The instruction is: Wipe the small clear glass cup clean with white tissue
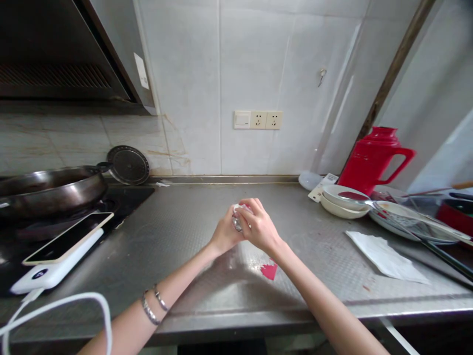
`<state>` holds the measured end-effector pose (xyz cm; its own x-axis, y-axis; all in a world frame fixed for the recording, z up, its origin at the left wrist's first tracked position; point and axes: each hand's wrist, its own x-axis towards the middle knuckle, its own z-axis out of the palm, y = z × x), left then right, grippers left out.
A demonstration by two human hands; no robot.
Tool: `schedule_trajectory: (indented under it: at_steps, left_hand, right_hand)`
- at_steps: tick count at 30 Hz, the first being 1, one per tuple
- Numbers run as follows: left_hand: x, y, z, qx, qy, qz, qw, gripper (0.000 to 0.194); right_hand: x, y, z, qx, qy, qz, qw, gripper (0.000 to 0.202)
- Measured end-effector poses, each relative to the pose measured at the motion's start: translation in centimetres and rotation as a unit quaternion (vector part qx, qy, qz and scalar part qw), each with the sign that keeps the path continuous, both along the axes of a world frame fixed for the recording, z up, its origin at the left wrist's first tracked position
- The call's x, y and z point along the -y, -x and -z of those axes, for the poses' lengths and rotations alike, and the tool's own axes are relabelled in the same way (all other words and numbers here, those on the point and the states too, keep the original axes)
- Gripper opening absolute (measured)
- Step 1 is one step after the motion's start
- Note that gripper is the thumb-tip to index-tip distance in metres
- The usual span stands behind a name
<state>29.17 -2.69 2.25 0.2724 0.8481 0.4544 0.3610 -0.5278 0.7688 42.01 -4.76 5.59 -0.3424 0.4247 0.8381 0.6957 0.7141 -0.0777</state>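
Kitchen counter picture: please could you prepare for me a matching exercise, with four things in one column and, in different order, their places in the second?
1. red flask
2. phone
3. metal pan
4. small shiny object

A. on the black stove, with its bottom down
B. between the left hand and right hand
C. behind the stacked bowls
D. on a white power bank

Pairs: 1-C, 2-D, 3-A, 4-B
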Motion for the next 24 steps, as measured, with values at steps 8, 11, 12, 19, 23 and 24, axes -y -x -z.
schedule_trajectory:
  at_steps: [8, 11, 12, 19, 23, 24]
  left_hand:
    - [0.2, 0.0, 0.2, -0.014, -0.034, 0.001, 0.999, 0.049]
    - [0.2, -0.1, 0.5, -0.016, -0.02, -0.013, 1.0, 0.059]
    - [0.1, -0.1, 0.6, -0.018, -0.014, -0.017, 1.0, 0.063]
    - [0.2, -0.2, 0.8, -0.016, -0.001, -0.012, 1.0, 0.07]
    - [0.2, -0.1, 0.7, -0.012, 0.006, -0.005, 1.0, 0.066]
    - [0.1, 0.0, 0.8, -0.012, 0.009, -0.006, 1.0, 0.065]
  right_hand:
    - [0.5, -0.2, 0.9, 0.004, -0.009, -0.015, 1.0, 0.023]
    - [1.1, -0.4, 1.0, 0.0, -0.012, -0.027, 1.0, 0.024]
    - [1.3, -0.5, 1.1, 0.0, -0.013, -0.033, 0.999, 0.025]
    - [2.1, -0.8, 1.6, -0.013, -0.016, -0.058, 0.998, 0.025]
    - [2.2, -1.0, 2.0, -0.014, -0.008, -0.071, 0.997, 0.025]
    - [2.3, -1.0, 2.2, -0.011, -0.003, -0.075, 0.997, 0.025]
